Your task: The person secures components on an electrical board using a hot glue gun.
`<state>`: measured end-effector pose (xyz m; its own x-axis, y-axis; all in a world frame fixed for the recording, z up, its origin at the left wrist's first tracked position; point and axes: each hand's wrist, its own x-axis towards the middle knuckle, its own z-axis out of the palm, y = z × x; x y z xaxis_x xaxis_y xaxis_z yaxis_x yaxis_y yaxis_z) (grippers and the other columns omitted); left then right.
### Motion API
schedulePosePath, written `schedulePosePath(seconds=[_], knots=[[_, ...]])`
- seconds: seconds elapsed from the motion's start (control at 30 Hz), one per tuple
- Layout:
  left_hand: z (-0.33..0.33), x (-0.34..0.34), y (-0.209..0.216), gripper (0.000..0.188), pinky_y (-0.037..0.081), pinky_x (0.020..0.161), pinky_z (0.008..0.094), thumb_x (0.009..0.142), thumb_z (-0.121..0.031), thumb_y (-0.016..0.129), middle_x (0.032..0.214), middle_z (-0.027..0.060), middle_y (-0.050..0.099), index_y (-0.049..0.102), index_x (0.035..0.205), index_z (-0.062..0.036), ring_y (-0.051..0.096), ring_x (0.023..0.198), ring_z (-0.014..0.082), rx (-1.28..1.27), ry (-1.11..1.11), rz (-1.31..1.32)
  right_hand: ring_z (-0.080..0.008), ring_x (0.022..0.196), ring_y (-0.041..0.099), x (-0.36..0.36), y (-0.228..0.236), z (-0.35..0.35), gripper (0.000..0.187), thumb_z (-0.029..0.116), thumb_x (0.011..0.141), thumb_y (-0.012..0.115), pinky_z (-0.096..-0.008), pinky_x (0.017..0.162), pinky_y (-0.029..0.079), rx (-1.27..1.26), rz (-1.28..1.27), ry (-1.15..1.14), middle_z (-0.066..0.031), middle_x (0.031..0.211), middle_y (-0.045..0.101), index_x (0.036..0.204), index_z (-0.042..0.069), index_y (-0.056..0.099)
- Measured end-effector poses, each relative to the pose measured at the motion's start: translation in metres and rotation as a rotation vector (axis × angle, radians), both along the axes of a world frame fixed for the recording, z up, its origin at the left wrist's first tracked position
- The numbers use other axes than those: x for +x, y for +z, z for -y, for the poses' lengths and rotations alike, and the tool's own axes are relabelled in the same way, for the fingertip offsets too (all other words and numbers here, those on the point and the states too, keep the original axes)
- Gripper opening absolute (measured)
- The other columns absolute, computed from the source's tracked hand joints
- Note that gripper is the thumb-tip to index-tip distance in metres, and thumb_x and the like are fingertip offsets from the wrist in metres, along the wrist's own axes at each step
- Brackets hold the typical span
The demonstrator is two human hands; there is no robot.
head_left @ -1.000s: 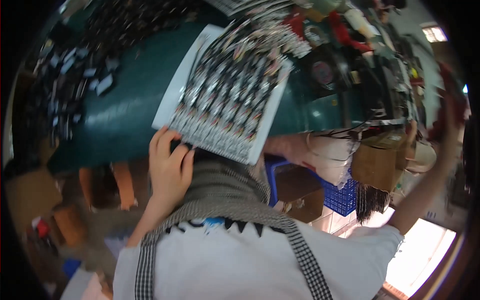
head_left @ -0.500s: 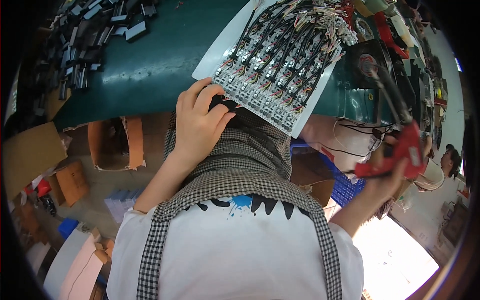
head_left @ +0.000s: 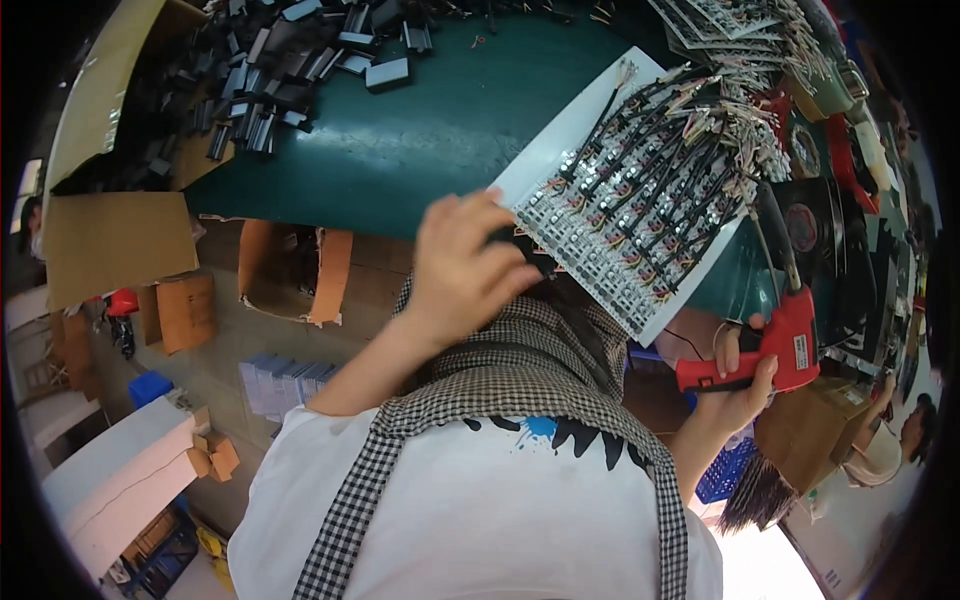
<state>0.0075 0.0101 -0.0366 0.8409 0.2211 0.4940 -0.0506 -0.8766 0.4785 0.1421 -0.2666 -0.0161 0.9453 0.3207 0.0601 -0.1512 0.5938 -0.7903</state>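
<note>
A panel of small circuit boards [head_left: 584,246] with rows of black cables and coloured wires lies slanted on a white sheet [head_left: 540,165], overhanging the table's near edge. My left hand [head_left: 455,270] is at the panel's left corner, slightly blurred, its fingers bent and apart; nothing shows in its grasp. Something black is partly hidden behind those fingers, below the panel's edge. To the right of the panel, my right hand [head_left: 742,378] grips a red soldering gun [head_left: 796,340] by the handle. Its metal shaft points up and away, beside the panel's right edge.
Many dark plastic housings [head_left: 265,110] are piled at the far left of the green table [head_left: 400,150]. More wired boards [head_left: 745,40] are stacked at the far right. Cardboard boxes [head_left: 335,280] stand below the table. A co-worker [head_left: 885,450] is at the far right.
The view has shifted, so the table scene sits farther right. My right hand has brought the soldering gun closer to the panel. My left hand's fingers have lifted and spread at the corner.
</note>
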Motion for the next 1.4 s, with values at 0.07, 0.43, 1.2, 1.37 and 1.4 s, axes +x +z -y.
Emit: schedulePosePath(seconds=[0.07, 0.43, 1.2, 1.37, 1.4], knots=[[-0.046, 0.011, -0.005, 0.015, 0.038, 0.087, 0.0405, 0.072, -0.012, 0.064, 0.104, 0.0130, 0.056, 0.061, 0.085, -0.0048, 0.051, 0.103, 0.0325, 0.093, 0.208, 0.043, -0.0110, 0.057, 0.042, -0.002, -0.001, -0.001, 0.053, 0.020, 0.082, 0.058, -0.0187, 0.044, 0.036, 0.010, -0.001, -0.027, -0.0179, 0.108, 0.049, 0.122, -0.003, 0.032], [-0.167, 0.068, -0.009, 0.022, 0.039, 0.083, 0.0396, 0.073, -0.011, 0.059, 0.095, 0.0104, 0.057, 0.059, 0.093, -0.0016, 0.053, 0.095, 0.0256, 0.649, 0.534, -0.387, -0.0109, 0.058, 0.042, -0.009, 0.002, 0.007, 0.046, 0.017, 0.083, 0.056, -0.0189, 0.047, 0.037, 0.014, -0.003, -0.052, -0.0176, 0.108, 0.049, 0.116, -0.005, 0.034], [-0.202, 0.136, -0.017, 0.018, 0.044, 0.072, 0.0376, 0.072, -0.020, 0.065, 0.094, 0.0119, 0.058, 0.065, 0.086, -0.0090, 0.054, 0.088, 0.0286, 0.266, 0.558, -0.172, -0.0111, 0.055, 0.045, -0.014, 0.003, 0.007, 0.049, 0.017, 0.082, 0.056, -0.0192, 0.044, 0.038, -0.063, -0.055, -0.129, -0.0172, 0.104, 0.050, 0.119, -0.004, 0.032], [-0.157, 0.139, -0.013, 0.017, 0.039, 0.074, 0.0420, 0.068, -0.023, 0.070, 0.087, 0.0086, 0.057, 0.067, 0.077, -0.0094, 0.050, 0.089, 0.0264, 0.337, 0.496, -0.195, -0.0111, 0.055, 0.046, -0.014, 0.006, 0.003, 0.049, 0.017, 0.082, 0.056, -0.0193, 0.044, 0.038, -0.017, -0.035, -0.075, -0.0177, 0.104, 0.050, 0.119, -0.005, 0.032], [-0.157, 0.141, -0.016, 0.016, 0.039, 0.074, 0.0424, 0.068, -0.023, 0.070, 0.087, 0.0082, 0.057, 0.067, 0.076, -0.0093, 0.051, 0.089, 0.0261, 0.299, 0.514, -0.243, -0.0111, 0.055, 0.046, -0.014, 0.007, 0.003, 0.049, 0.017, 0.082, 0.056, -0.0193, 0.044, 0.038, -0.033, -0.023, -0.078, -0.0175, 0.104, 0.050, 0.119, -0.005, 0.032]])
